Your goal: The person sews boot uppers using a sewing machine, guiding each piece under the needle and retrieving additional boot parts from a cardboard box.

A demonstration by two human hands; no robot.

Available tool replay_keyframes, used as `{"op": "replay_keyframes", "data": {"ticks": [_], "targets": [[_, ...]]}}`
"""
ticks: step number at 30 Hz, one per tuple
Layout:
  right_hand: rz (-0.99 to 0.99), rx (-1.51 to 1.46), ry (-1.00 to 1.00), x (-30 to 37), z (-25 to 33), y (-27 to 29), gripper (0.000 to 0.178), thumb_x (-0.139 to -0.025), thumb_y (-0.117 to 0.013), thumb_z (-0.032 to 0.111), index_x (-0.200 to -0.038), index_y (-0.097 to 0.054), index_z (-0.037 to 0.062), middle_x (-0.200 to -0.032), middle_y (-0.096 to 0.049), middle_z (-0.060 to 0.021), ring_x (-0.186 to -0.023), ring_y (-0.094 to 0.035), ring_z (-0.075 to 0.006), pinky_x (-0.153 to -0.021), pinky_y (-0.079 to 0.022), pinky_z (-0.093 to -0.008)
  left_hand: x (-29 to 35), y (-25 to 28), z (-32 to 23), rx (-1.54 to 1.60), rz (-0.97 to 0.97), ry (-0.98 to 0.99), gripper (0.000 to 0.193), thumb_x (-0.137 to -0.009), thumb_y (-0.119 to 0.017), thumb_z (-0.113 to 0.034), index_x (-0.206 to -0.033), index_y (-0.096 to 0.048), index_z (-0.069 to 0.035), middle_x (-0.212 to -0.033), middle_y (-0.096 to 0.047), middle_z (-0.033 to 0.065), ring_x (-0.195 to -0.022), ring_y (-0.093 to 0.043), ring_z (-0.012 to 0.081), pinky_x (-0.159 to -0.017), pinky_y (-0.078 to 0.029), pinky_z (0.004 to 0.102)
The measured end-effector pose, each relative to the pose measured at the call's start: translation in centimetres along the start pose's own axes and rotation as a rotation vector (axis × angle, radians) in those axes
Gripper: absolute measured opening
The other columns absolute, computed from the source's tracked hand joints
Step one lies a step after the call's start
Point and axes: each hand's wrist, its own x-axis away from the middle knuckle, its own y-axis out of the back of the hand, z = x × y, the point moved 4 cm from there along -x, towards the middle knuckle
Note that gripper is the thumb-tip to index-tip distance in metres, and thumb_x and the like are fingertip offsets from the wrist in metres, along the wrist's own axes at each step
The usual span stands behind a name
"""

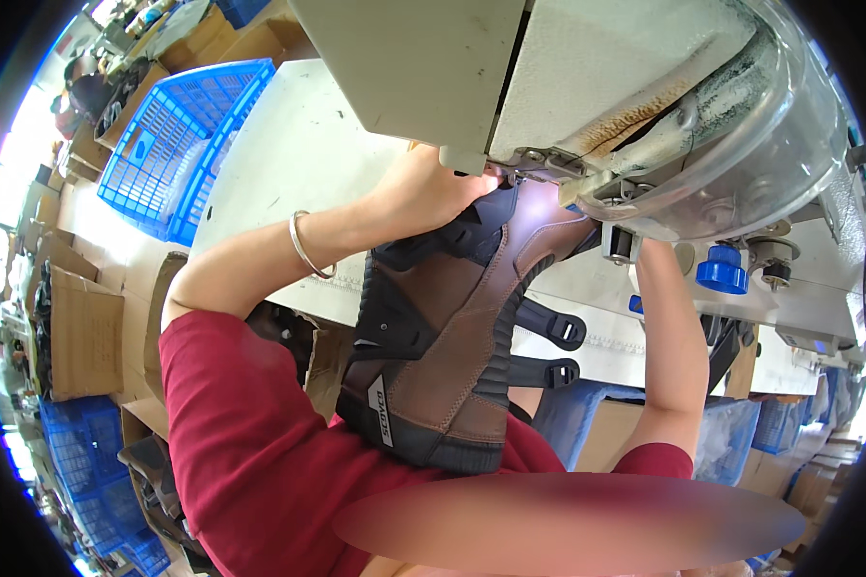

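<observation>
A tall brown-and-black boot [452, 356] with stitched seams and black ribbed panels slants from my torso up to a large off-white sewing machine [423, 67]. Its far end lies beneath the machine head, in a patch of bright light. My left hand [428, 192], a bangle on the wrist, closes on the boot's far left edge, fingertips close to the machine's metal parts. Behind the machine head my right hand is hidden; only the right forearm [669, 327] shows, reaching up on the boot's right. Two black buckle straps [548, 324] stick out from the boot's right side.
A clear plastic guard [789, 144] curves over the machine's right side, above a blue knob [723, 270]. The pale worktable [279, 173] extends left. A blue basket [178, 144] stands beyond its left edge. Cardboard boxes [85, 332] and blue crates [91, 447] stand at left.
</observation>
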Motion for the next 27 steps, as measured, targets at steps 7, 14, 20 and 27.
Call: {"op": "replay_keyframes", "data": {"ticks": [7,14,20,27], "targets": [[-0.018,0.188,-0.004,-0.5,1.1,-0.3,0.024,-0.077,-0.070,0.018,-0.096,-0.066,0.0034,-0.090,-0.068,-0.0114,-0.083,-0.064,-0.0257,-0.076,-0.049,-0.0338,0.5,-0.9,1.2,0.075,-0.068,0.114,0.025,-0.082,-0.064,-0.015,-0.103,-0.060,-0.002,-0.094,-0.065,0.0124,-0.086,-0.061,0.0268,-0.077,-0.048,0.0359],[-0.162,0.397,-0.064,8.1,11.0,-2.1,0.034,-0.079,-0.068,0.023,-0.107,-0.064,0.0036,-0.102,-0.066,-0.0125,-0.094,-0.061,-0.0263,-0.084,-0.045,-0.0339,-0.2,1.4,1.1,-0.007,0.088,0.096,0.034,-0.083,-0.067,-0.020,-0.111,-0.058,-0.002,-0.105,-0.061,0.0104,-0.095,-0.058,0.0212,-0.081,-0.047,0.0333],[0.248,0.339,0.072,20.1,19.2,-9.2,0.098,-0.061,-0.080,0.045,-0.136,-0.038,-0.0010,-0.145,-0.028,-0.0290,-0.133,-0.034,-0.0400,-0.106,-0.027,-0.0488,-1.2,-0.7,6.1,0.688,0.805,0.727,0.048,-0.083,-0.070,-0.033,-0.114,-0.058,0.001,-0.102,-0.065,0.0069,-0.090,-0.063,0.0120,-0.083,-0.052,0.0275],[-0.297,0.350,0.215,21.2,16.2,-11.0,0.055,-0.071,-0.072,0.016,-0.122,-0.054,0.0028,-0.120,-0.057,-0.0271,-0.114,-0.056,-0.0394,-0.095,-0.042,-0.0485,0.3,-2.3,5.6,0.993,0.801,0.761,0.049,-0.081,-0.073,-0.026,-0.120,-0.054,-0.003,-0.105,-0.065,0.0062,-0.089,-0.064,0.0125,-0.083,-0.053,0.0279]]}}
